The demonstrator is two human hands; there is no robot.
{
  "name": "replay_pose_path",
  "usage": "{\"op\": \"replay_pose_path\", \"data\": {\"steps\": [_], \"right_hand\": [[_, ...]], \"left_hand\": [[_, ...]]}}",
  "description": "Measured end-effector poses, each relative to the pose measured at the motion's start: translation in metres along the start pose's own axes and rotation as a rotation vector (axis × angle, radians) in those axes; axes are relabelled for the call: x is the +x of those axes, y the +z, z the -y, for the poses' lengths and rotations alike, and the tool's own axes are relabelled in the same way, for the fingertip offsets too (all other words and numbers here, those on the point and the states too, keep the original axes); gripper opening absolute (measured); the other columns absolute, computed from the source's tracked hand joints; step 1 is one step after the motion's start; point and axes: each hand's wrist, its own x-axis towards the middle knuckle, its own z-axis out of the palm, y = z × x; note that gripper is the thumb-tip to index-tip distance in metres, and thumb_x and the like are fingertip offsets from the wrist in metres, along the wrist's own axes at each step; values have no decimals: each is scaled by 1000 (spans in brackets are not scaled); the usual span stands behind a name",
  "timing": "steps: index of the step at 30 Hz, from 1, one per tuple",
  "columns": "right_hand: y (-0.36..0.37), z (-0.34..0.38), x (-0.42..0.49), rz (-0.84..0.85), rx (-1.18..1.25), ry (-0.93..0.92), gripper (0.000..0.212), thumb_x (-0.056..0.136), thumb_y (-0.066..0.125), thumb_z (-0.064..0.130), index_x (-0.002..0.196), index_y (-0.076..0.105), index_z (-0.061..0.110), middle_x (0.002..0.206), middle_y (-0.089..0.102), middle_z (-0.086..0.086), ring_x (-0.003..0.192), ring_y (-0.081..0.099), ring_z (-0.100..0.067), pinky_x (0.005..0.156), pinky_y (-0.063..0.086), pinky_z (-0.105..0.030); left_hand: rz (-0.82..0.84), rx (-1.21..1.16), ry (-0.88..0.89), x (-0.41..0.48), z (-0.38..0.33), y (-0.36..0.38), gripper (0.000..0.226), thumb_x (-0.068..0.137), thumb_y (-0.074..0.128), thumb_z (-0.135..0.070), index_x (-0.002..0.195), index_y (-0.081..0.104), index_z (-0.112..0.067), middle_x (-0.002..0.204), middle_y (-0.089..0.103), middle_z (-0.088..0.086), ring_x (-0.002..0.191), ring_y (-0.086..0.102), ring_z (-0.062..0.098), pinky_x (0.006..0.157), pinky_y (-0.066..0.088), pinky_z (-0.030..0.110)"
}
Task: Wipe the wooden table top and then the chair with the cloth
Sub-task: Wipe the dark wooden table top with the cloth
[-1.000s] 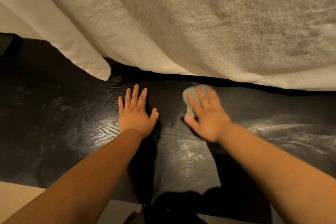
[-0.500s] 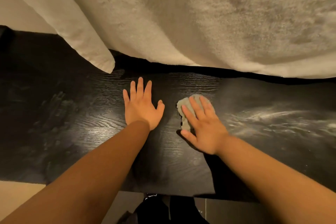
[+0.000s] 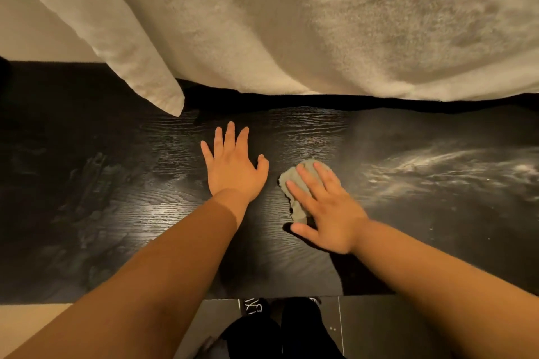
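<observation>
A dark wooden table top (image 3: 122, 201) with visible grain fills the middle of the view. My right hand (image 3: 326, 207) lies flat on a small grey-green cloth (image 3: 294, 186), pressing it onto the table, fingers spread over it. My left hand (image 3: 233, 166) rests flat on the table just left of the cloth, fingers apart, holding nothing. White dusty streaks (image 3: 455, 172) show on the table's right part. No chair is in view.
A thick cream towel or blanket (image 3: 320, 23) hangs over the table's far edge, one corner (image 3: 166, 96) drooping at the left. Below the near edge I see dark trouser legs (image 3: 280, 332) and grey floor tiles (image 3: 376, 326).
My right hand has drawn the cloth back toward me from the far edge. My left hand stays planted flat on the table.
</observation>
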Motion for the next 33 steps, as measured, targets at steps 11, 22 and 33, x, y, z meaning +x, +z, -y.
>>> {"op": "replay_pose_path", "data": {"steps": [11, 22, 33], "right_hand": [[-9, 17, 18, -10, 9, 239, 100, 88, 1, 86, 166, 7, 24, 172, -10, -15, 155, -20, -42, 126, -3, -58], [-10, 3, 35, -40, 35, 360, 109, 77, -22, 87, 166, 5, 30, 173, -10, -11, 156, -16, -39, 127, -2, -55], [5, 17, 7, -54, -19, 77, 80, 97, 22, 76, 164, 17, 32, 174, 5, -7, 159, -6, -35, 129, 4, -52]], "left_hand": [[62, 92, 188, -16, 13, -2, 71, 101, 42, -52, 166, 27, -27, 176, 12, 6, 162, 5, 31, 131, 3, 52], [120, 122, 322, -89, 51, 3, 71, 101, 37, -49, 167, 24, -28, 177, 8, 4, 163, 3, 27, 132, 6, 50], [116, 124, 326, -87, 48, 2, 71, 100, 34, -49, 167, 25, -28, 177, 9, 4, 163, 3, 27, 132, 4, 50]]}}
